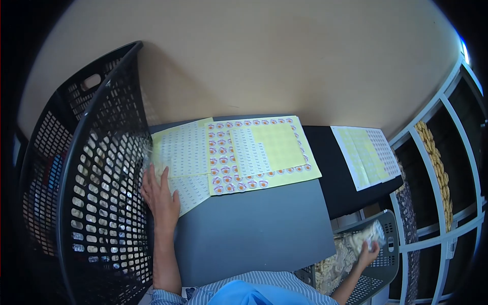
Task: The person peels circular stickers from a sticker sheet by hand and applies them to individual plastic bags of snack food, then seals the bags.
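My left hand (161, 195) rests at the left edge of the table, fingers apart, beside the tall black basket (109, 147). Its fingertips lie by the sticker sheets (185, 147), which are pale yellow with rows of small printed labels. Something blurred and see-through shows just above the fingertips; I cannot make it out. On the right, my right hand (368, 254) grips a clear packet (374, 234) with whitish contents. It is held over a grey-green basket (389, 269) that has many similar pale packets (333, 264) inside.
A larger sheet with round orange-and-purple stickers (221, 157) lies on the grey tabletop (254, 229). More label sheets (366, 157) sit on a black surface (325, 178) to the right. A metal rack (442, 239) stands at far right, and a wall (254, 61) closes the back.
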{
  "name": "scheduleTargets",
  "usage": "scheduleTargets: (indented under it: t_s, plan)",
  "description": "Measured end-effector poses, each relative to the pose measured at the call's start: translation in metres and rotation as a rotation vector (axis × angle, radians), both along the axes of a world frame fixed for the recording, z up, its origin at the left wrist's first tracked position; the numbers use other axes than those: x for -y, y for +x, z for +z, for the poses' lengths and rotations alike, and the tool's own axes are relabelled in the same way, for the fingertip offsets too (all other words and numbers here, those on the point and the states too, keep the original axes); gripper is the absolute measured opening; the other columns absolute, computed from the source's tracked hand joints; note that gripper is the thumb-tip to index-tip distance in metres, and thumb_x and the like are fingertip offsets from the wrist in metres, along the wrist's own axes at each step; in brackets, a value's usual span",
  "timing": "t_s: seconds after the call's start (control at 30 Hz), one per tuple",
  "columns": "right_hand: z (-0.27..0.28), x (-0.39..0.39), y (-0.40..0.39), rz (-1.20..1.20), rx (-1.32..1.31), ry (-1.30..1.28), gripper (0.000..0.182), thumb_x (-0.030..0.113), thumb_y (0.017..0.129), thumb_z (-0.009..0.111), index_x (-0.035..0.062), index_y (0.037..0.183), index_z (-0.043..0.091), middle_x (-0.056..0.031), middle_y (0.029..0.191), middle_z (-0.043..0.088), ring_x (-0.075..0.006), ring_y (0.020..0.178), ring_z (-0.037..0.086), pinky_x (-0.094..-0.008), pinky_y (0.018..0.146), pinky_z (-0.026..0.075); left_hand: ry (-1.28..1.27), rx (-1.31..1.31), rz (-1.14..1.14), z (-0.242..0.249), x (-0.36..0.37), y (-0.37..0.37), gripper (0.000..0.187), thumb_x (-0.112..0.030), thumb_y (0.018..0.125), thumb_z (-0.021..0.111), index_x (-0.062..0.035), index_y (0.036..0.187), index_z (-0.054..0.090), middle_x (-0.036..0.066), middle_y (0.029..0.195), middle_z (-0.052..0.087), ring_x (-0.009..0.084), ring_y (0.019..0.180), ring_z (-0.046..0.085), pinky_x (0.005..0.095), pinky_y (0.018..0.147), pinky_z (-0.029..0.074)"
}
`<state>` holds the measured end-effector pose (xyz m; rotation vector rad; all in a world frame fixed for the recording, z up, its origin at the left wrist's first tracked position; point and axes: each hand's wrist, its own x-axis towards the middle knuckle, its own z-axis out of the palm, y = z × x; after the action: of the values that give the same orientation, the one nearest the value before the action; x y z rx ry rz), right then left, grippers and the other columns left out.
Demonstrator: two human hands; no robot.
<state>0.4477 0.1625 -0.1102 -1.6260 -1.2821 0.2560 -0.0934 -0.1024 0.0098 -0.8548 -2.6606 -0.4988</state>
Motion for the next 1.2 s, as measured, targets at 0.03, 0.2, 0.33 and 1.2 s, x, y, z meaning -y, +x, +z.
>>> scheduleTargets:
  t_s: [0.03,0.2,0.33,1.2]
  plan:
    - [-0.005,0.011,0.016,-0.043,0.095,-0.169,0.048,0.015,0.069,0.073,0.0008,0.110,0.052,-0.0173,0.115,0.050,-0.0297,0.108,0.047,-0.0374,0.090,0.038,-0.003,0.006,0.004,0.004,0.000,0.001,0.062,-0.006,0.067,0.067,-0.0062,0.124,0.043,0.016,0.139,0.021,0.0340,0.128,0.020,0.0481,0.103,0.018]
    - [0.031,0.036,-0.062,-0.240,0.676,-0.486,0.053,0.018,0.071,0.069,0.0017,0.117,0.048,-0.0235,0.132,0.030,-0.0385,0.121,0.033,-0.0443,0.096,0.032,-0.042,0.052,0.051,-0.005,0.002,0.001,0.063,-0.006,0.068,0.067,-0.0057,0.126,0.041,0.018,0.141,0.015,0.0358,0.127,0.019,0.0497,0.102,0.020]
    - [0.090,0.022,-0.165,0.322,0.466,0.102,0.044,0.011,0.073,0.065,0.0038,0.114,0.051,-0.0206,0.133,0.031,-0.0371,0.123,0.031,-0.0444,0.101,0.027,-0.038,0.153,0.095,-0.007,0.002,0.000,0.064,-0.006,0.069,0.066,-0.0042,0.127,0.038,0.019,0.139,0.016,0.0377,0.120,0.025,0.0478,0.099,0.023]
    - [0.131,0.069,-0.376,1.469,-0.693,-0.407,0.019,0.014,0.089,0.051,-0.0011,0.097,0.057,-0.0076,0.093,0.061,-0.0165,0.081,0.063,-0.0256,0.070,0.049,0.828,0.062,-0.522,0.002,-0.044,0.081,0.080,-0.018,0.063,0.074,-0.0070,0.129,0.030,0.015,0.126,0.040,0.0261,0.109,0.041,0.0366,0.086,0.034]
